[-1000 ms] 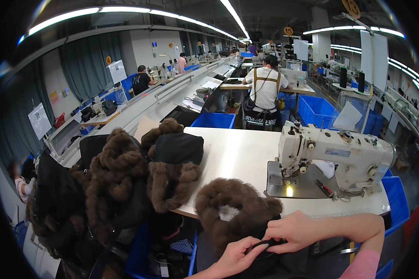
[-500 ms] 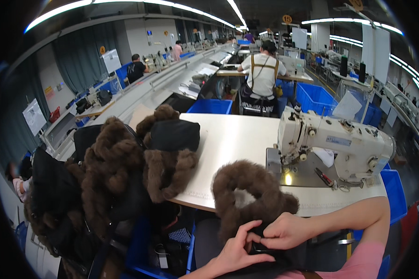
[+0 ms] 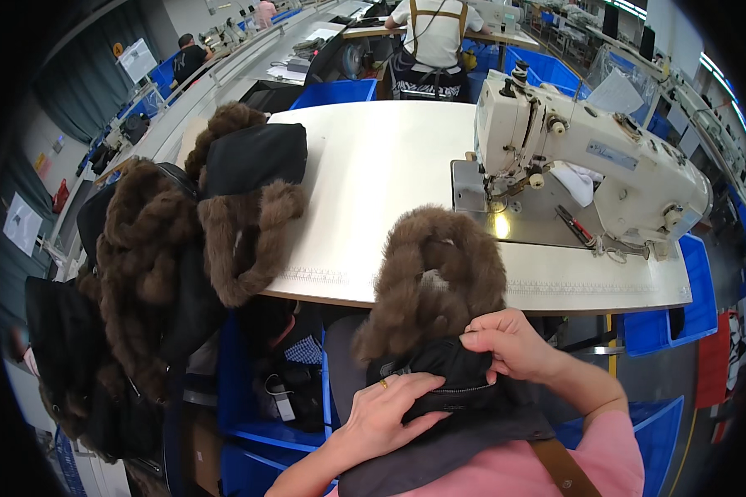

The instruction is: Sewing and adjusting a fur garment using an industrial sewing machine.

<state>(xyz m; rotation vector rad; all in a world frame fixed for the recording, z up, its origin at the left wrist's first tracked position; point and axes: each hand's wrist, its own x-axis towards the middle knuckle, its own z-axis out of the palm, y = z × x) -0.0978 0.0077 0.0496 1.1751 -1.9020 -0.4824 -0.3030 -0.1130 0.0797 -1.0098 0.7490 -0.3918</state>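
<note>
A black garment piece with a zipper edge and a brown fur trim lies in my lap, its fur draped over the front edge of the white sewing table. My left hand, with a ring on one finger, grips the black fabric from the left, fingers curled over the zipper. From the right my right hand pinches the same fabric just under the fur. A cream sewing machine stands on the table to the right, beyond both hands.
A pile of black garments with brown fur trim hangs over the table's left end. Blue bins sit under the table and at the right. A person in a white shirt works at the table ahead; others sit far left.
The view has tilted down and closer to the table. The fur piece has come nearer, and my hands have shifted along the black fabric while still holding it.
</note>
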